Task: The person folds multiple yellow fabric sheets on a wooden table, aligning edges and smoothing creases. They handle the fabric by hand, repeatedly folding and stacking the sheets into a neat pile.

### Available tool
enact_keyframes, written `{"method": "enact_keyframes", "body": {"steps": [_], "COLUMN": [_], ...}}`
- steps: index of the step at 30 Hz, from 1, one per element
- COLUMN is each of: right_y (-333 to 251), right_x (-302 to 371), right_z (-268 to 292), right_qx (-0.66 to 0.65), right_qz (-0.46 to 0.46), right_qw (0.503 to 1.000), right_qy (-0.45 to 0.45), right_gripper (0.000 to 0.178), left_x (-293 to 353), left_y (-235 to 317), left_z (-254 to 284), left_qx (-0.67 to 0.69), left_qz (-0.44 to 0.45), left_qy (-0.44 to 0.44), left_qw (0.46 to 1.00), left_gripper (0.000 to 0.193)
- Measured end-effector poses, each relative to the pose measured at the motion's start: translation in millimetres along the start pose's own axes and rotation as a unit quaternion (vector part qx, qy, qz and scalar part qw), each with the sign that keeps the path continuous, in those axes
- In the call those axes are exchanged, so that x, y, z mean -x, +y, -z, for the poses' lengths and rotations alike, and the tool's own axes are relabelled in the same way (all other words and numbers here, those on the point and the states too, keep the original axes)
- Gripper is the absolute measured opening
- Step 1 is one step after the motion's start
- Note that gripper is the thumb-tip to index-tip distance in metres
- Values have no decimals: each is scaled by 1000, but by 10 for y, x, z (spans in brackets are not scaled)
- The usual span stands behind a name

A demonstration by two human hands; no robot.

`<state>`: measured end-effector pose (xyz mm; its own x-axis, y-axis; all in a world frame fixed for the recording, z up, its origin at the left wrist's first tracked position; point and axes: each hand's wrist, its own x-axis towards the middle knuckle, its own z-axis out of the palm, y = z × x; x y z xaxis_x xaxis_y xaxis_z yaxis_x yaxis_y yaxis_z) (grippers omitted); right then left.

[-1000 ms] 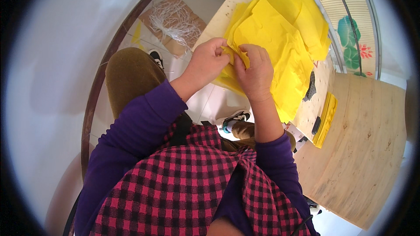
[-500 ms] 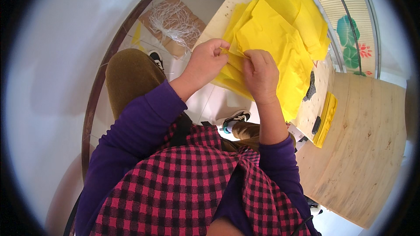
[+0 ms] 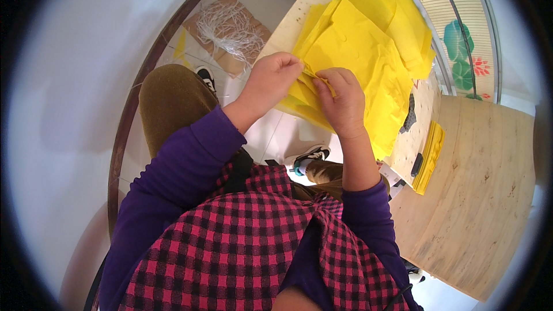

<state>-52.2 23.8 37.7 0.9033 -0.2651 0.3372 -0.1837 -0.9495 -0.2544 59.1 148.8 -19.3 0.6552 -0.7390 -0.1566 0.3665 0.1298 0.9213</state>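
A heap of thin bright yellow cloth sheets (image 3: pixel 360 37) lies over the wooden table, its near edges hanging down past the front. My left hand (image 3: pixel 273 80) is closed in a pinch at the left edge of the heap, with a bit of yellow cloth at its fingertips. Just to the right, my right hand (image 3: pixel 344 101) pinches a narrow folded strip of the same cloth between thumb and forefinger. The two sets of fingertips are close together. The exact grip under the left fingers is partly hidden.
At the table's right edge are a folded yellow bundle (image 3: pixel 429 158) and a small black object (image 3: pixel 417 165). A bare wooden board (image 3: pixel 466 178) extends to the right. White strings (image 3: pixel 227 26) lie on brown cardboard (image 3: pixel 253 34) on the floor. A patterned screen (image 3: pixel 461 0) stands behind the table.
My right hand has shifted slightly left and down, its thumb and forefinger turning to show the folded cloth edge. My left hand has rotated a little at the same place.
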Motion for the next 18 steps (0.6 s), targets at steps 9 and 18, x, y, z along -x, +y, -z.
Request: {"method": "enact_keyframes", "body": {"steps": [9,18], "right_y": [25,17], "right_x": [17,-2], "right_z": [-16,-12], "right_qx": [-91,-107], "right_qz": [-66,-88], "right_qw": [994,990], "right_qy": [5,0], "right_gripper": [10,11], "left_x": [-41,-57], "left_y": [-79,-62], "left_z": [20,38], "left_qx": [-47,-63], "left_qz": [-21,2], "left_qy": [3,-7], "left_qw": [999,998], "left_gripper": [17,17]}}
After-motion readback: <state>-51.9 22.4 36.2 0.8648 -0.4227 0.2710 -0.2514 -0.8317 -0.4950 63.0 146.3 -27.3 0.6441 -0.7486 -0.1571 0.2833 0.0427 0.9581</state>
